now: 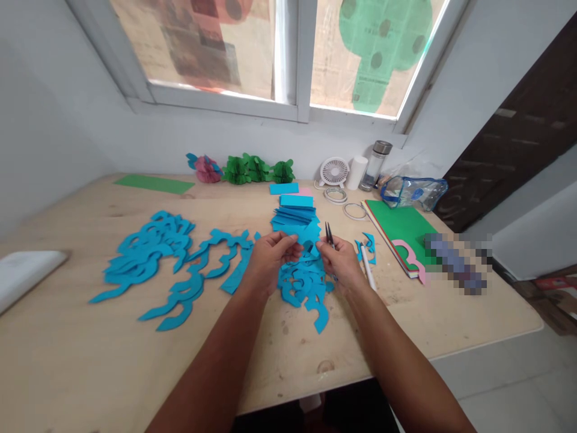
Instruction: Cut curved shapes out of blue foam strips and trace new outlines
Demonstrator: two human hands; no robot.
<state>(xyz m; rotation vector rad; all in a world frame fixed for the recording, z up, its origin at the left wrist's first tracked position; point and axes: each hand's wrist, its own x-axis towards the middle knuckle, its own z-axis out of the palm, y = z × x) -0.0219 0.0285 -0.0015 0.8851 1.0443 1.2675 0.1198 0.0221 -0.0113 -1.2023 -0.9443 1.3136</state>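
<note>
My left hand (273,257) is closed, thumb and fingers pinching a piece of blue paper (300,231) held above the table. My right hand (339,262) is closed too, its fingertips at the right side of that paper. A pair of scissors (329,232) sits in my right hand, dark blades pointing up and away. Below my hands lies a heap of blue paper cut-outs (297,282). Behind them is a stack of folded blue paper (294,215). Wavy blue strips (189,288) and a pile of blue cut-outs (146,246) lie to the left.
A white pen (368,267) and blue scraps (369,243) lie right of my hands. Farther right are green sheets (401,225) with a pink cut-out (408,255). Along the wall stand green paper shapes (256,168), a small fan (334,172) and a bottle (376,165).
</note>
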